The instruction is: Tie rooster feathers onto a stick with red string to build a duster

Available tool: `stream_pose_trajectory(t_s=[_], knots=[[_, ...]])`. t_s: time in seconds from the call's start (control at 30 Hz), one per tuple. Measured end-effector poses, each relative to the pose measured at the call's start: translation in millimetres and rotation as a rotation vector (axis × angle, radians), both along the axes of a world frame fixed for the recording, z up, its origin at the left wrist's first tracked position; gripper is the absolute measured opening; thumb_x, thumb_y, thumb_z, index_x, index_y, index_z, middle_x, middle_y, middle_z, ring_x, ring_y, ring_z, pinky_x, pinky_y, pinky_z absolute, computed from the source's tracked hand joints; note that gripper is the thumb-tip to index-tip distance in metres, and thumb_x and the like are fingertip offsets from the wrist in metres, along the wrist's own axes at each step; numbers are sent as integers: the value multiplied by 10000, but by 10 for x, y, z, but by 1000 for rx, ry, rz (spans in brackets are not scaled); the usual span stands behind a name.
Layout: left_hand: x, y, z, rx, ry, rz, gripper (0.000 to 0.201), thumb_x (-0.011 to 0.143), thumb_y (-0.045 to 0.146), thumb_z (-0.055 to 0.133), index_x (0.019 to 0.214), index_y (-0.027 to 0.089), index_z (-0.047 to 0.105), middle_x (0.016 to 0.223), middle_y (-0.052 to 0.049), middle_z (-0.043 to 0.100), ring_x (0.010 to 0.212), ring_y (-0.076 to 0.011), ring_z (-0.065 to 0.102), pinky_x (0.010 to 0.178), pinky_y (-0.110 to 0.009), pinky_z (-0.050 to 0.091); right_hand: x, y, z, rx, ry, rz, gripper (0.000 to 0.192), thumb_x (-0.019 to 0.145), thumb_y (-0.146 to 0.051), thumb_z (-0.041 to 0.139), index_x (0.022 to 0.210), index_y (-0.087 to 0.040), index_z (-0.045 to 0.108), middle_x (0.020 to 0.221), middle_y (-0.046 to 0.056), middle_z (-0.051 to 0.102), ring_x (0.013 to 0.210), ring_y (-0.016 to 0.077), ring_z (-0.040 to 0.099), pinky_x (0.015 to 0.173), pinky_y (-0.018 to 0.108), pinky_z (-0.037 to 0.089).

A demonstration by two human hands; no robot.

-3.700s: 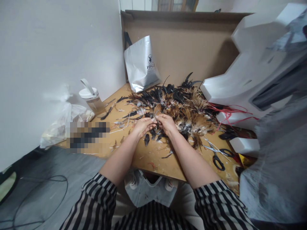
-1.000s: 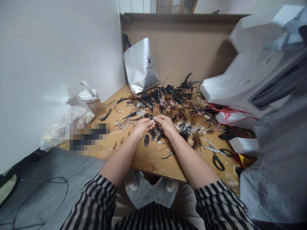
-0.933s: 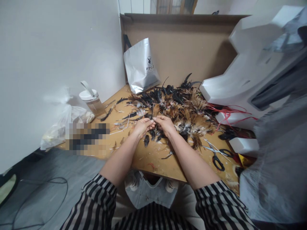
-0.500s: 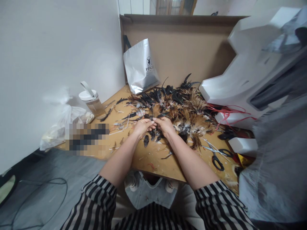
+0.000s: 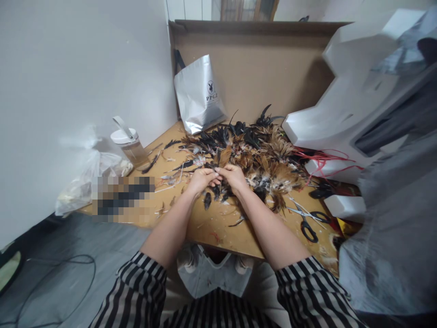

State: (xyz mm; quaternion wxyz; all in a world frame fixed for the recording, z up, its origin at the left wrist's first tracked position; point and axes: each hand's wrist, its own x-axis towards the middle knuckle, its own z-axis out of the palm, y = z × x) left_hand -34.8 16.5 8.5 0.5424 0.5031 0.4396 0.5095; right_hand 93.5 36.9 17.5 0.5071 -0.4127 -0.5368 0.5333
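Note:
My left hand and my right hand meet over the table, thumbs and fingertips pinched together. Between them they hold brown feathers, which stick up past the fingertips; the lower ends are hidden by my fingers. Just behind and to the right spreads a heap of black and brown feathers, some fluffy and pale at the base. A small dark feather lies below my left hand. Pale strips and loose bits are scattered to its left.
Black-handled scissors lie on the table at right, near red strings and white foam pieces. A silver bag stands at the back. At left are a lidded cup and a plastic bag.
The brown feathers at my fingertips lean further right and show more clearly. My hands stay together in nearly the same place, and the view has shifted slightly.

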Motion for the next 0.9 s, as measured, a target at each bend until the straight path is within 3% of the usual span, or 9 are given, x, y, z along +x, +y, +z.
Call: stream_pose_trajectory(t_s=[0.17,0.27,0.37,0.5,0.67,0.8,0.9], knots=[[-42,6,14,-12,-49,42,222,643,319,690,664,102,650,538,-37,613,422,-58,493,409,-167,345,71,53,15,-124,130,120,340,526,-430,733,563,-159,532,426,-63,448,385,47,341,381,189,225],[-105,64,-11,-16,-192,158,235,665,339,677,696,108,647,535,-22,601,385,-37,444,371,-153,298,176,130,55,-129,245,44,330,510,-390,743,696,-158,598,518,-54,501,415,39,370,388,174,247],[-159,127,-36,1,-352,241,205,652,302,690,700,110,634,601,-30,628,429,-31,472,387,-133,313,297,203,60,-138,228,-79,321,486,-342,739,710,-150,615,504,-56,489,414,41,364,386,176,244],[-164,158,-45,8,-428,287,196,627,266,706,710,107,626,674,-37,650,473,-28,498,406,-121,332,358,275,-25,-75,-25,-179,239,533,-332,675,663,-137,628,439,-52,470,395,54,340,400,198,258],[-145,163,-82,-3,-402,284,207,636,294,699,710,111,634,627,-31,636,437,-31,471,392,-131,314,280,433,-139,92,-517,-198,208,608,-337,607,611,-135,658,577,14,605,514,104,497,514,217,361],[-139,176,-129,18,-373,266,205,655,309,687,702,115,639,560,-22,608,411,-34,454,385,-137,306,165,517,-62,88,-927,-209,334,666,-467,557,682,-165,698,668,58,655,627,169,586,555,239,383],[-137,174,-145,26,-362,252,206,668,314,676,678,113,635,535,-20,592,404,-37,451,378,-137,306,38,517,46,34,-1104,-211,465,665,-559,537,790,-146,709,820,133,672,754,222,620,610,265,411]])
